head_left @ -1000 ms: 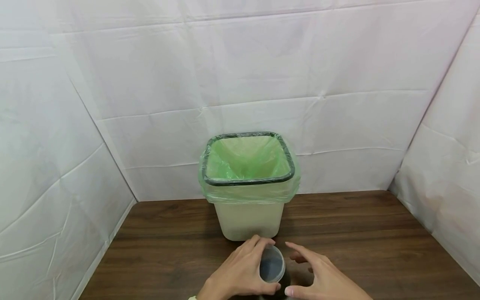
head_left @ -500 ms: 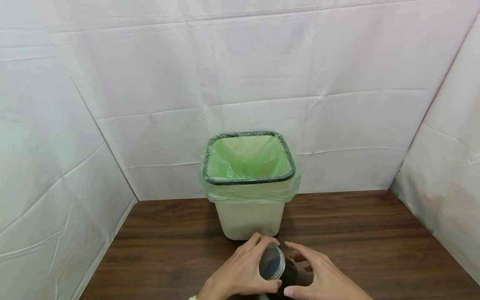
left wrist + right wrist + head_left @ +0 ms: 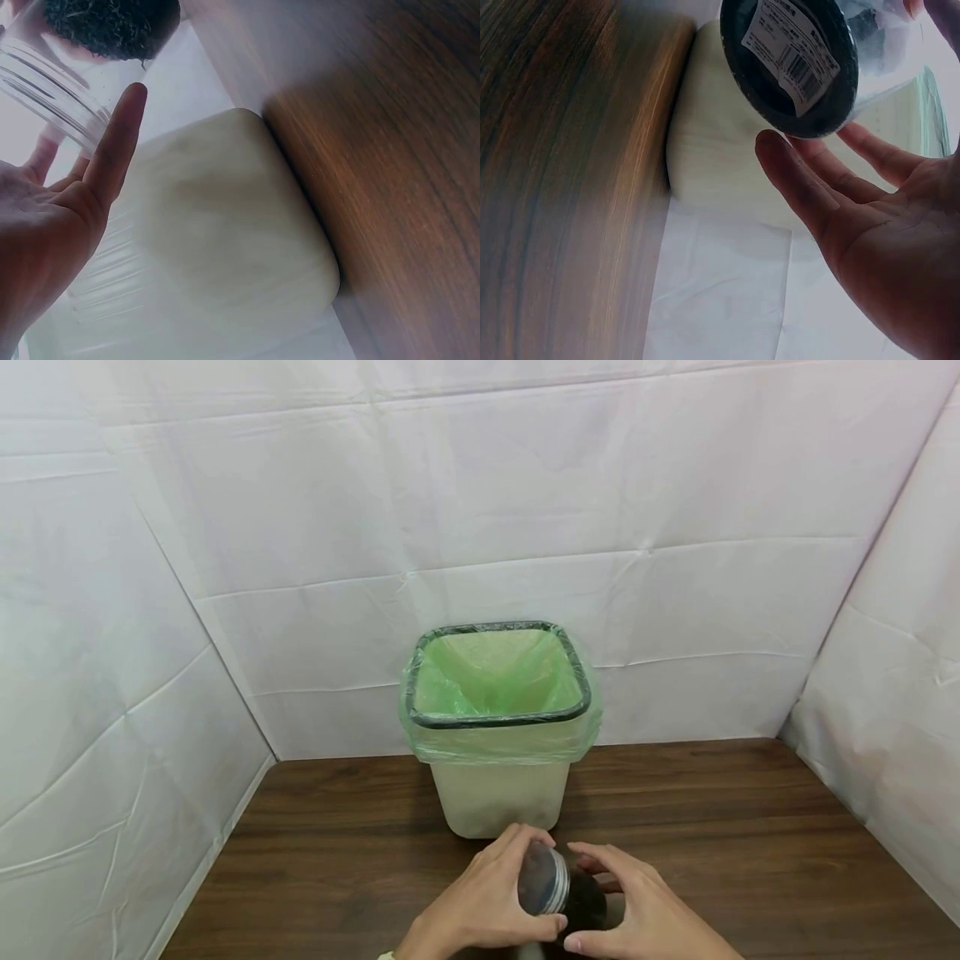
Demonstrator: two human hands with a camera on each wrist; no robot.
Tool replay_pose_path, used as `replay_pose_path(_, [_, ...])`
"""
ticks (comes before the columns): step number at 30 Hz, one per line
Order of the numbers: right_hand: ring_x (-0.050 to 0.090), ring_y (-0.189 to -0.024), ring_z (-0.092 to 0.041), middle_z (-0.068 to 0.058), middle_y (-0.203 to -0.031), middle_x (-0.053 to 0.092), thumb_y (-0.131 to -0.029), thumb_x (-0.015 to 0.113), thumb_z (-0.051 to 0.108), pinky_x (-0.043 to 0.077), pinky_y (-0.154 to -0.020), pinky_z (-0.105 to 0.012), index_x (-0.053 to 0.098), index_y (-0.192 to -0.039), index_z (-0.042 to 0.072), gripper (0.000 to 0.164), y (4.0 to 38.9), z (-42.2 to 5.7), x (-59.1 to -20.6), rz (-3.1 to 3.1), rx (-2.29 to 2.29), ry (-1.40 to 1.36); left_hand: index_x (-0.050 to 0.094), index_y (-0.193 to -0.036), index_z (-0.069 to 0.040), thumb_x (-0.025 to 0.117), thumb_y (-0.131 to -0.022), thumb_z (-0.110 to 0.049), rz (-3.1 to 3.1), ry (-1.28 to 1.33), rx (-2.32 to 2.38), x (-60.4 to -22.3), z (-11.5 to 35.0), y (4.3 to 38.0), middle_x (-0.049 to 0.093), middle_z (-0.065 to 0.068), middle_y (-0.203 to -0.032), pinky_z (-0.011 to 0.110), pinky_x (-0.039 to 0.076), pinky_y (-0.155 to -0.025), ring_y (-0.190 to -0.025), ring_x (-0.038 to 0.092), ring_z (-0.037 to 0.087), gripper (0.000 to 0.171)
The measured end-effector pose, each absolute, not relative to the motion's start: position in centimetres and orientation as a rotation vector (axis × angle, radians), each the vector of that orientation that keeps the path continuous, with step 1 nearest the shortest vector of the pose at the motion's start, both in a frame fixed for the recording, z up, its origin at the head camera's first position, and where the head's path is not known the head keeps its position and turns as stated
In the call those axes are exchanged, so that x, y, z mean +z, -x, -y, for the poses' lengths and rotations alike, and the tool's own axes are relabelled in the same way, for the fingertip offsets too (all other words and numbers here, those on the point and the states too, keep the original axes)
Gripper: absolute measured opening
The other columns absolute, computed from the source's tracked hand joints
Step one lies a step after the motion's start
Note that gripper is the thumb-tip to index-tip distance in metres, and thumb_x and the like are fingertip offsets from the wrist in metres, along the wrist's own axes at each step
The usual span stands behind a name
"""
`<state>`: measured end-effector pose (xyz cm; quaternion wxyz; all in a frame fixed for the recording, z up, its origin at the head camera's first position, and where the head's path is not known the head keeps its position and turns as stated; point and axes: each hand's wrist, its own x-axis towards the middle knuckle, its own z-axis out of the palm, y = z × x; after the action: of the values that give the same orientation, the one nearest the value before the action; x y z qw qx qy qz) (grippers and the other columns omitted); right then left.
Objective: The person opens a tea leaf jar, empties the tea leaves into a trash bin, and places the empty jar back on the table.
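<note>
A clear jar (image 3: 546,883) with dark shredded leaves (image 3: 112,26) in it is tilted in the air, its ridged clear end to the left. My left hand (image 3: 480,897) grips that end between fingers and thumb; its nearest finger stands off the jar in the left wrist view. Around the dark base (image 3: 832,90), which bears a printed barcode label (image 3: 793,56), my right hand (image 3: 637,906) curves its fingers and thumb. One right fingertip shows apart from the base; others pass behind it, so I cannot tell whether they touch.
Just beyond the hands, a pale bin (image 3: 498,797) with a green liner bag (image 3: 495,747) stands on the dark wooden table (image 3: 322,843). A black band (image 3: 501,722) runs round its rim. White cloth walls (image 3: 517,485) enclose the table at the back and both sides.
The jar has turned from roughly upright to tilted, its base swinging right toward my right hand. Both hands stay almost in place.
</note>
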<state>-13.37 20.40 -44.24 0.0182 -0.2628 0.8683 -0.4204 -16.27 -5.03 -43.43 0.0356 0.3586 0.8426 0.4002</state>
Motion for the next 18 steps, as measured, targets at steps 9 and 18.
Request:
replay_pose_path(9, [0.063,-0.108,-0.016,0.002,-0.129,0.057,-0.079,0.087,0.042,0.054,-0.082,-0.031,0.049,-0.145,0.022,0.079,13.44,-20.25,-44.17,-2.734,-1.289,0.843,0.043,-0.138,-0.032,0.074,-0.086,-0.05,-2.561,-1.127,1.265,-43.3,4.88,16.27,0.05,-0.012,-0.129,0.028,0.05,-0.088,-0.109,0.055,0.008,0.062])
replay_pose_path(18, [0.06,-0.106,-0.01,0.004,-0.129,0.057,-0.077,0.086,0.05,0.052,-0.082,-0.032,0.05,-0.146,0.023,0.082,13.37,-19.73,-43.8,-2.784,-1.192,0.803,0.044,-0.139,-0.028,0.074,-0.086,-0.051,-2.533,-1.12,1.305,-43.22,4.75,16.11,0.052,-0.011,-0.129,0.028,0.05,-0.087,-0.11,0.056,0.009,0.065])
